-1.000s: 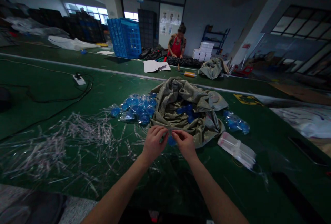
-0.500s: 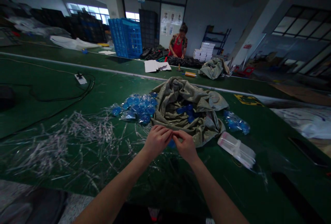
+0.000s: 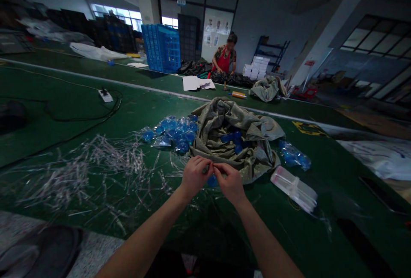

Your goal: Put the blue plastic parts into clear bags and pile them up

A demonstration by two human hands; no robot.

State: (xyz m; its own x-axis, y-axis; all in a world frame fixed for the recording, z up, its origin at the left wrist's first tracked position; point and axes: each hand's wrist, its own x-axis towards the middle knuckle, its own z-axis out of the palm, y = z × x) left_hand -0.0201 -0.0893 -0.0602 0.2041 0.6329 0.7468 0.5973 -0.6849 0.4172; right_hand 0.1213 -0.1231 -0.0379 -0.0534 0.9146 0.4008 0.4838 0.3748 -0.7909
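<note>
My left hand and my right hand meet at the fingertips, thumbs and forefingers pinched together. They appear to grip the top edge of a small clear plastic bag; its film is hard to make out. A round blue piece shows just below the fingers. Beyond the hands lies a crumpled grey-green cloth sack, its mouth open, with loose blue pieces inside. To its left sits a heap of blue pieces in clear bags. A stack of flat clear bags lies to the right of my right hand.
Thin clear plastic strips litter the green table on the left. More bagged blue pieces lie right of the sack. A power strip with cables is at the left, a dark phone far right. A person in a red apron works opposite.
The view has shifted slightly. My hands stay together in front of the sack, the fingertips still pinched, with the left fingers a little more curled. More of the blue piece shows beneath them.
</note>
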